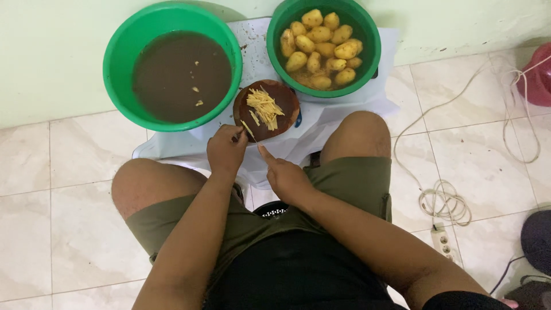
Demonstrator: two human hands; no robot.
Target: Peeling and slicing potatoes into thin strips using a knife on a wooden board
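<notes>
Right hand (285,175) grip open; left hand (226,149) grip unclear; basin (367,34) holds potatoes (321,49), bowl (115,74) murky water (181,74).

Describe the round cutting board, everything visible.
The cutting board is a small dark-brown disc, wood by its look, lying flat on a white sheet between two green basins. A loose pile of pale yellow potato strips sits at its centre, with a few stray strips near its lower left edge. The left hand touches that near edge; the right hand points towards it, just short.

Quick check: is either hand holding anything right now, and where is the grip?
Left hand is closed at the board's near edge, its contents hidden. Right hand holds nothing, forefinger extended.
</notes>
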